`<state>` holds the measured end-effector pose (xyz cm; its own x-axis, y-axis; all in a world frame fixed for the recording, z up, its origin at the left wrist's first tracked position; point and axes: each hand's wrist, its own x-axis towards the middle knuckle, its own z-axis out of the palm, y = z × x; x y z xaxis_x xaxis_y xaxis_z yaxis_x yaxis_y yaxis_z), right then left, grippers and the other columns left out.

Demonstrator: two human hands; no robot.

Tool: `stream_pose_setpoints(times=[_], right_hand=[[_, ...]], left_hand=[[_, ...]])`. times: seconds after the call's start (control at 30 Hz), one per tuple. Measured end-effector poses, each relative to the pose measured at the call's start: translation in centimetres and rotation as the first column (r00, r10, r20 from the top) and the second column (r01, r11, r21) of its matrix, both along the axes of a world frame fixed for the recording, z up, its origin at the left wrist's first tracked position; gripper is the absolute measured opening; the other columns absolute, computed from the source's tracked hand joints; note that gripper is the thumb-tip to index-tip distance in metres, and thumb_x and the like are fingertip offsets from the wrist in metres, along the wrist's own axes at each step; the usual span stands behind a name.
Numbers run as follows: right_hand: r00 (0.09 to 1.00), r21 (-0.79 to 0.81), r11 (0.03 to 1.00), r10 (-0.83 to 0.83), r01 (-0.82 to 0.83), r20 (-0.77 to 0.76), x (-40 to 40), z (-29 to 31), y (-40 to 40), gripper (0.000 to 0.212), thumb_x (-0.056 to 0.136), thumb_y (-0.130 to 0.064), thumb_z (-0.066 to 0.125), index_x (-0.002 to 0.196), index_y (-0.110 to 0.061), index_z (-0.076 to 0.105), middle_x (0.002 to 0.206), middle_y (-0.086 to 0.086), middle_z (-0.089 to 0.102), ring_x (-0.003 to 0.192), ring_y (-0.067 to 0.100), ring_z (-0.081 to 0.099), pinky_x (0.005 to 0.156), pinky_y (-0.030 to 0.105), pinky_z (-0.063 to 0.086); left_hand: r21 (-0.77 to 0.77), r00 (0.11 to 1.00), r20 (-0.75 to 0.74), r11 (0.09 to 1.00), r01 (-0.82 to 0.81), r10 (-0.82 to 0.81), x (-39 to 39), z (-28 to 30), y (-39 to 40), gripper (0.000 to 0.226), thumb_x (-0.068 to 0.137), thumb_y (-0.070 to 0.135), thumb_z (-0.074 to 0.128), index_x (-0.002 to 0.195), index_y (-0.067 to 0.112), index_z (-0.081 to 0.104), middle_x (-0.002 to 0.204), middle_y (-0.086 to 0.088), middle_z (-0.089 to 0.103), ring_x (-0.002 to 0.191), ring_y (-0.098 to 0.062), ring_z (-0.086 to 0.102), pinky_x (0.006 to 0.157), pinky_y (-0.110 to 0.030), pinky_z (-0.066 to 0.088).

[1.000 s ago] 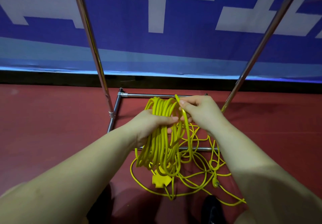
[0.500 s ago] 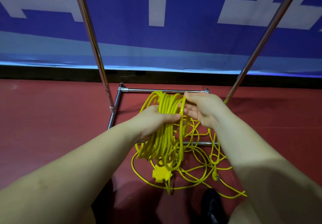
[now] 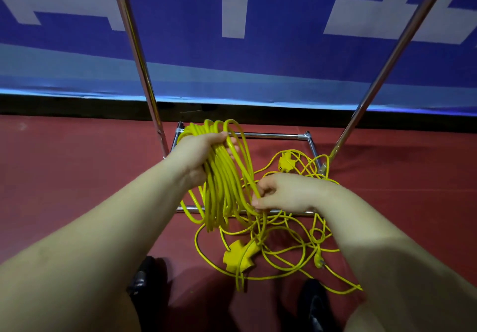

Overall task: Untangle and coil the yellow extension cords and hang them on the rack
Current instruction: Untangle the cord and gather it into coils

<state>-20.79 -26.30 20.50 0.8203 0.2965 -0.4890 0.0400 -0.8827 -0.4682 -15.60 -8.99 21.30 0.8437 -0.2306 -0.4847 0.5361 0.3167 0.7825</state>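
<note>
The left hand (image 3: 198, 153) holds a fat coil (image 3: 222, 176) of yellow cord up in the air. Its fingers are curled tight around the top of the loops. The right hand (image 3: 281, 194) is lower and to the right, just beside the bottom of the coil. It pinches one strand of the cord where that strand drops toward the floor.

More loose cord (image 3: 291, 236) lies in a messy pile on the red floor (image 3: 77, 182), under and to the right of both hands. A yellow socket block (image 3: 238, 255) lies near the person's feet. A second block (image 3: 286, 162) lies farther back, close to the right leg of the rack (image 3: 273, 135).

The step now looks like adding one more loop. To do it well, the right hand should slide along the strand and pull it free of the pile slowly. If it catches, stop and shake the knot loose. Do not yank. Then lift the strand up to the left hand and make the new loop the same size as the others. The left hand should keep a firm hold so no loops slip out.

The coil is not on the rack yet.
</note>
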Motion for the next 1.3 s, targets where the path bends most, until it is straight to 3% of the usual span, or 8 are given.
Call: stream_pose_setpoints(times=[0.13,0.2,0.43,0.53,0.77,0.93,1.1,1.3], right_hand=[[0.994,0.169,0.983,-0.088,0.076,0.066,-0.1,0.4,-0.4,0.015,0.09,-0.023,0.06,0.099,-0.014,0.052,0.068,-0.012,0.059,0.066,0.01,0.052,0.065,0.021,0.043],[0.976,0.273,0.955,-0.16,0.116,0.147,0.1,0.6,-0.7,0.019,0.089,-0.02,0.06,0.1,-0.026,0.045,0.07,-0.011,0.065,0.068,0.013,0.058,0.07,0.027,0.048],[0.843,0.521,0.813,-0.454,0.26,0.289,0.8,0.9,-1.1,0.025,0.092,-0.016,0.054,0.116,-0.02,0.06,0.061,-0.01,0.057,0.051,-0.007,0.051,0.064,0.02,0.039],[0.81,0.564,0.78,-0.501,0.27,0.304,0.7,1.4,-0.7,0.026,0.093,-0.017,0.053,0.108,-0.037,0.062,0.065,-0.012,0.056,0.048,-0.003,0.047,0.06,0.017,0.04],[0.862,0.713,0.63,-0.501,0.307,0.072,-0.2,2.4,1.3,0.025,0.089,-0.008,0.06,0.112,-0.009,0.066,0.063,-0.004,0.063,0.042,-0.005,0.05,0.044,0.011,0.04],[0.839,0.735,0.563,-0.545,0.379,-0.016,0.1,1.7,2.4,0.014,0.08,-0.015,0.072,0.086,-0.012,0.059,0.071,0.007,0.07,0.05,0.005,0.057,0.049,0.016,0.045],[0.909,0.572,0.755,-0.416,0.322,0.038,0.0,1.3,2.7,0.028,0.09,-0.037,0.056,0.073,-0.015,0.056,0.059,-0.002,0.061,0.049,0.005,0.053,0.058,0.017,0.044],[0.989,0.404,0.902,-0.133,0.151,-0.073,-0.9,-1.0,2.5,0.013,0.091,-0.022,0.057,0.079,-0.022,0.052,0.087,0.011,0.068,0.08,0.015,0.057,0.078,0.032,0.046]], left_hand=[[0.003,0.999,0.031,1.0,-0.009,0.009,0.6,0.4,1.0,0.024,0.096,0.017,0.049,0.082,0.004,0.064,0.061,-0.006,0.067,0.052,-0.013,0.065,0.058,-0.026,0.057],[-0.011,0.998,0.033,0.999,-0.044,0.045,0.7,0.7,1.1,0.022,0.097,0.018,0.049,0.085,0.005,0.062,0.06,-0.004,0.068,0.052,-0.012,0.066,0.056,-0.024,0.056],[0.071,0.993,0.113,0.997,0.006,-0.014,0.7,0.1,1.4,0.023,0.095,0.02,0.054,0.076,0.008,0.059,0.054,0.0,0.061,0.047,-0.011,0.061,0.052,-0.023,0.055],[0.113,0.986,0.158,0.993,0.029,-0.046,0.3,0.1,0.9,0.023,0.093,0.022,0.058,0.075,0.008,0.057,0.053,-0.001,0.06,0.046,-0.012,0.06,0.05,-0.024,0.054],[0.165,0.973,0.206,0.984,0.068,-0.101,-0.5,-0.1,-0.3,0.03,0.084,0.04,0.064,0.079,0.011,0.061,0.064,-0.004,0.063,0.058,-0.017,0.063,0.066,-0.034,0.055],[0.199,0.977,0.199,0.979,0.039,-0.08,-1.0,-0.1,-1.0,0.019,0.082,0.019,0.071,0.08,0.005,0.058,0.054,-0.006,0.062,0.05,-0.02,0.063,0.051,-0.03,0.054],[0.132,0.993,0.11,0.99,-0.056,0.041,-0.1,0.4,-0.8,0.019,0.088,0.016,0.065,0.075,0.004,0.058,0.049,-0.006,0.058,0.041,-0.017,0.058,0.045,-0.026,0.051],[-0.058,0.985,-0.013,0.983,-0.175,0.174,1.6,1.0,1.1,0.024,0.093,0.014,0.054,0.07,0.01,0.056,0.048,0.002,0.057,0.04,-0.01,0.057,0.045,-0.02,0.05]])
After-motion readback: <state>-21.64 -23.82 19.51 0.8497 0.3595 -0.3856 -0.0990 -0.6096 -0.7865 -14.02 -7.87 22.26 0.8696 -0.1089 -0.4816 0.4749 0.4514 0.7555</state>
